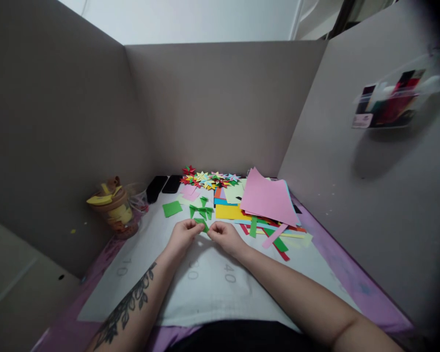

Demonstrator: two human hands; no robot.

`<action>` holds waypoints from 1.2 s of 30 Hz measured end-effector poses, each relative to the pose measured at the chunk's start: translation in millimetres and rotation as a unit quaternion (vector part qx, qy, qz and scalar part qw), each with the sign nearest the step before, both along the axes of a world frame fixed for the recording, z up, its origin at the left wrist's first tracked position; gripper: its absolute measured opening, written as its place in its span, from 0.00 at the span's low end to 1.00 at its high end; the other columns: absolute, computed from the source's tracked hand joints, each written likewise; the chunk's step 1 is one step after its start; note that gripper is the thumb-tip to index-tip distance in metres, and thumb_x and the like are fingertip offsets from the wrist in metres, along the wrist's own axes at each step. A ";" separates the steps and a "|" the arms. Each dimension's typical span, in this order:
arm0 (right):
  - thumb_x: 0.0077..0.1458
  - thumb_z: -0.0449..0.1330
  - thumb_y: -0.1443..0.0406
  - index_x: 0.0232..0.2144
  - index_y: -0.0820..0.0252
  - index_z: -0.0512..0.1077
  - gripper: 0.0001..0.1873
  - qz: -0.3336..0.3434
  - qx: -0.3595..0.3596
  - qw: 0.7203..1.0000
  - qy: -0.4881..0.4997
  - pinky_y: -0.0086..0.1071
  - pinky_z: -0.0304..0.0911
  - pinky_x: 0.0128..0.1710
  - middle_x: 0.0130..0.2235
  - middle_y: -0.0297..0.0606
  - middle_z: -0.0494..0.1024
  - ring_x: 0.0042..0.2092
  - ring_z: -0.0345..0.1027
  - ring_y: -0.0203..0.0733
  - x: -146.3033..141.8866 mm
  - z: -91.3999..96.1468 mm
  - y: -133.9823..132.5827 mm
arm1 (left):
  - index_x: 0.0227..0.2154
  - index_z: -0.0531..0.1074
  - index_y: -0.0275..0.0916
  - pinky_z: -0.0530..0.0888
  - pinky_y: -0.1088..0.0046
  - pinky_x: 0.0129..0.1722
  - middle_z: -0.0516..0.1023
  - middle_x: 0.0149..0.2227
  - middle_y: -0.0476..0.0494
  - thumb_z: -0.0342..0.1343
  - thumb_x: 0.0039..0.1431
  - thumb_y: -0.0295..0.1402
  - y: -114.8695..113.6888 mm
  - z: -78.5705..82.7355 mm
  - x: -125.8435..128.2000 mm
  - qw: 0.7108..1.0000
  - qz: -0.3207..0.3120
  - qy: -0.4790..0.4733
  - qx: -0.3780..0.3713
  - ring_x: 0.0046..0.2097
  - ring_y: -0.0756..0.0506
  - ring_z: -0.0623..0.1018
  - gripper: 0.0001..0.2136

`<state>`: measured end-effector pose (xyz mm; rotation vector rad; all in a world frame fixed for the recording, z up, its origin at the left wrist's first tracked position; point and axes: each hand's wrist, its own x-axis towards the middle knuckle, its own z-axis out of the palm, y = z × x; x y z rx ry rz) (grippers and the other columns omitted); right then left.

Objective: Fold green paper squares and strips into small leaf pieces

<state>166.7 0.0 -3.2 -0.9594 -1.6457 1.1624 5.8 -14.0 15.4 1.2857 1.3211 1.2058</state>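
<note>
A small piece of green paper (201, 223) is pinched between my two hands above the white sheet. My left hand (184, 234) grips its left side with thumb and fingertips, and my right hand (225, 235) has its right lower edge. Fingers partly cover the paper, so its folds are hard to make out. Just beyond my hands lie several folded green paper pieces (201, 211). A flat green paper square (172, 209) rests to the left of them, with pink paper pieces (189, 192) farther back.
Colourful folded paper stars (209, 180) line the back. At right are a pink paper stack (267, 198), a yellow sheet (228, 211) and loose paper strips (275, 240). Two black phones (172, 184), a clear cup (137, 197) and a pot (115, 211) stand left. Grey partitions (220, 107) enclose the table.
</note>
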 end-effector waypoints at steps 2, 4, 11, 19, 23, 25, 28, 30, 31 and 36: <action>0.45 0.58 0.67 0.19 0.61 0.67 0.06 0.010 0.002 1.000 -0.008 0.26 0.55 0.26 0.21 0.29 0.67 0.24 0.59 0.32 0.7 -0.6 -0.1 | 0.16 0.65 0.36 0.59 0.79 0.20 0.67 0.17 0.53 0.60 0.43 0.41 2.4 1.6 -4.5 0.999 0.030 -0.031 -0.003 0.19 0.55 0.62 0.15; 0.45 0.57 0.67 0.19 0.61 0.67 0.06 0.017 -0.001 1.000 -0.006 0.26 0.55 0.27 0.21 0.29 0.67 0.25 0.59 0.33 1.8 -1.2 0.4 | 0.16 0.66 0.36 0.60 0.79 0.22 0.70 0.19 0.51 0.61 0.42 0.41 4.4 2.7 -8.4 0.997 0.060 -0.051 -0.007 0.20 0.54 0.64 0.14; 0.42 0.60 0.67 0.33 0.58 0.65 0.12 -0.015 0.013 0.997 0.080 0.28 0.60 0.31 0.31 0.31 0.70 0.33 0.64 0.36 -0.8 -3.5 2.0 | 0.17 0.67 0.35 0.60 0.79 0.22 0.71 0.19 0.51 0.62 0.41 0.42 3.3 -0.6 -5.3 0.997 0.040 -0.057 -0.042 0.21 0.54 0.65 0.15; 0.43 0.56 0.69 0.32 0.59 0.67 0.09 -0.024 0.003 0.994 0.108 0.26 0.56 0.26 0.24 0.27 0.64 0.25 0.59 0.32 -0.7 -5.8 5.4 | 0.30 0.69 0.35 0.63 0.80 0.22 0.73 0.24 0.49 0.63 0.41 0.40 -0.7 4.0 1.4 0.993 -0.015 -0.111 -0.047 0.27 0.51 0.72 0.16; 0.42 0.56 0.69 0.30 0.60 0.68 0.09 -0.020 -0.013 0.994 0.106 0.26 0.54 0.25 0.23 0.27 0.64 0.24 0.58 0.32 4.6 -4.0 9.8 | 0.33 0.70 0.35 0.63 0.81 0.22 0.72 0.24 0.50 0.62 0.42 0.39 -0.4 5.5 0.4 0.996 -0.012 -0.077 -0.033 0.27 0.51 0.72 0.16; 0.42 0.56 0.69 0.30 0.60 0.68 0.08 -0.016 -0.010 0.995 0.102 0.26 0.55 0.25 0.23 0.28 0.65 0.25 0.58 0.32 5.1 -4.0 10.5 | 0.28 0.70 0.34 0.63 0.80 0.21 0.70 0.22 0.50 0.61 0.43 0.39 -0.3 4.8 0.5 0.999 -0.023 -0.034 -0.018 0.25 0.51 0.70 0.13; 0.43 0.56 0.68 0.30 0.60 0.69 0.07 -0.010 0.006 0.996 0.087 0.26 0.55 0.26 0.24 0.28 0.66 0.25 0.59 0.32 4.1 -4.9 10.0 | 0.26 0.70 0.34 0.64 0.79 0.22 0.71 0.22 0.50 0.58 0.45 0.39 -0.9 4.2 2.0 0.999 -0.037 0.007 0.005 0.24 0.52 0.69 0.11; 0.45 0.57 0.66 0.29 0.61 0.69 0.05 -0.010 0.003 0.997 0.076 0.26 0.55 0.25 0.23 0.28 0.67 0.25 0.59 0.32 3.6 -5.5 9.8 | 0.28 0.70 0.34 0.64 0.79 0.23 0.71 0.22 0.50 0.58 0.46 0.38 -1.4 4.1 3.5 0.999 -0.046 0.015 0.011 0.24 0.52 0.69 0.11; 0.46 0.57 0.65 0.28 0.61 0.69 0.05 -0.012 -0.007 0.997 0.073 0.26 0.55 0.25 0.22 0.28 0.67 0.24 0.59 0.32 3.6 -5.4 9.8 | 0.29 0.70 0.34 0.64 0.78 0.23 0.72 0.21 0.50 0.58 0.45 0.38 -1.7 3.9 4.1 0.999 -0.050 0.014 0.010 0.23 0.52 0.69 0.12; 0.48 0.58 0.60 0.24 0.62 0.67 0.10 -0.012 -0.057 0.993 0.100 0.25 0.55 0.22 0.19 0.28 0.67 0.21 0.59 0.31 5.1 -0.6 8.7 | 0.27 0.69 0.34 0.63 0.78 0.22 0.72 0.20 0.50 0.59 0.44 0.36 -2.1 1.8 5.7 0.998 -0.055 0.015 0.011 0.22 0.52 0.68 0.10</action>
